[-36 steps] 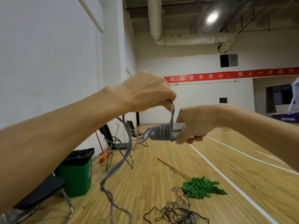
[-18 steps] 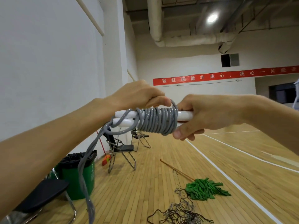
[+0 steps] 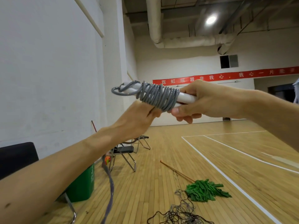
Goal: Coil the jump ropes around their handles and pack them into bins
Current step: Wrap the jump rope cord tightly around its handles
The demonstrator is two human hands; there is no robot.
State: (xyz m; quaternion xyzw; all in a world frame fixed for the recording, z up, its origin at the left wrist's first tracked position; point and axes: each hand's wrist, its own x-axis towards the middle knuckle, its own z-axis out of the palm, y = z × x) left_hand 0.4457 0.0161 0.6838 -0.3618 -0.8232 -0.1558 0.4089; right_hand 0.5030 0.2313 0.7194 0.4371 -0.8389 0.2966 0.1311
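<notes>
Held up at chest height, the white handles (image 3: 186,98) sit side by side in the right hand (image 3: 205,101), whose fingers are clamped round their near end. The grey rope (image 3: 157,97) is coiled tightly about their middle. The left hand (image 3: 137,118) sits just under the coil, fingers curled on the rope, whose loose tail hangs toward the floor (image 3: 161,183). A green mop (image 3: 205,190) lies there beside tangled cords (image 3: 181,214).

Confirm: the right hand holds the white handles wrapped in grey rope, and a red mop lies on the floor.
Wrong: the head view shows the mop is green, not red. The right hand does hold the white handles wrapped in grey rope.
</notes>
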